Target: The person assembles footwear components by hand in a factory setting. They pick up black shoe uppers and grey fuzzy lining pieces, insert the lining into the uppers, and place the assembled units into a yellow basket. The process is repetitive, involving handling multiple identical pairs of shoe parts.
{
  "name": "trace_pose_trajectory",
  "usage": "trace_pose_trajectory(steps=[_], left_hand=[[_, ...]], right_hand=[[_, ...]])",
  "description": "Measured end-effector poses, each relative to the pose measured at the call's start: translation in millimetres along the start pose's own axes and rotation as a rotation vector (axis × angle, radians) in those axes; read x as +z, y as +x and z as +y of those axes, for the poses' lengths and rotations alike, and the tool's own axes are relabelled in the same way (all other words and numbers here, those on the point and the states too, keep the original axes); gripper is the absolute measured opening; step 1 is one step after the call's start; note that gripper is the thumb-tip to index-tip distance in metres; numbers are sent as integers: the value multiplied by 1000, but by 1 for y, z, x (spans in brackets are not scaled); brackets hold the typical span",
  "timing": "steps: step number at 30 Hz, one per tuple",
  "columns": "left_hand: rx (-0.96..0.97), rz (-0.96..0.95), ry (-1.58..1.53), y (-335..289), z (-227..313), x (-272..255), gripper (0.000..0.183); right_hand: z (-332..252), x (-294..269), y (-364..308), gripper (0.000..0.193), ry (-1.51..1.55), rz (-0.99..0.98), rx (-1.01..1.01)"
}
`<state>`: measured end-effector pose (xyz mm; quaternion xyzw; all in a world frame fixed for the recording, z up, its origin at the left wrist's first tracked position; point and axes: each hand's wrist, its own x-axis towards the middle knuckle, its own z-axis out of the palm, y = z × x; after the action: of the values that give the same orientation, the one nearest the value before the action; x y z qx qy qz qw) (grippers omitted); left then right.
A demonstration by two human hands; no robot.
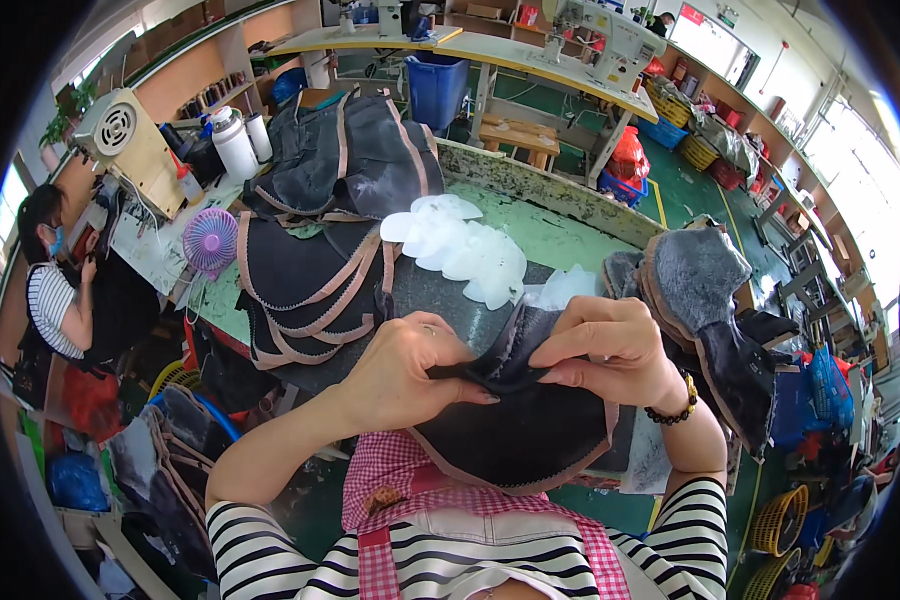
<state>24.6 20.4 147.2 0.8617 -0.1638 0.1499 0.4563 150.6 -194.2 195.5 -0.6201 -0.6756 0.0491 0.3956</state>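
Both hands pinch a black fabric piece (515, 440) with a tan zigzag-cut edge. Its upper part is folded up between them, and the rest hangs over the table's near edge. My left hand (405, 370) is closed on the left side of the fold, thumb pointing right. With thumb and fingertips, my right hand (610, 350) grips the fold's right side. Just beyond the hands lie several overlapping white translucent rounded sheets (455, 250). More black pieces with tan edges form a stack (305, 290) to the left. Fuzzy grey-lined pieces (700, 275) are heaped at the right.
Further black pieces (355, 150) are piled at the back of the green table (570, 235). A purple fan (210, 242), a white flask (233, 145) and a beige machine (125, 145) stand at left, near a masked person (55, 275). Beyond are a blue bin (436, 90) and sewing machines (605, 40).
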Motion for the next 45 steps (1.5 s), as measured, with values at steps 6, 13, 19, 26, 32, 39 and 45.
trace_pose_trajectory(steps=[6, 13, 19, 26, 32, 39, 45], left_hand=[[-3, -36, -44, -4, 6, -3, 22], [-15, -35, -78, -8, 7, -4, 31], [-7, -55, -82, -9, 11, -6, 40], [13, -132, -83, -9, 10, -11, 39], [-17, -71, -23, -12, 19, -4, 28], [-112, 22, -127, -30, 21, -6, 27], [-22, -36, -299, -23, 4, -10, 24]], right_hand=[[5, 11, -1, 27, 204, 85, 16], [-1, 12, 0, 20, 125, 57, 23], [-4, 18, 11, 18, 145, 165, 236], [-7, 10, 19, 33, 156, 62, 309], [7, 15, 28, 26, 57, 45, 53], [-1, 32, 17, 22, 264, 16, 408], [11, 12, 12, 53, 560, -74, 240]])
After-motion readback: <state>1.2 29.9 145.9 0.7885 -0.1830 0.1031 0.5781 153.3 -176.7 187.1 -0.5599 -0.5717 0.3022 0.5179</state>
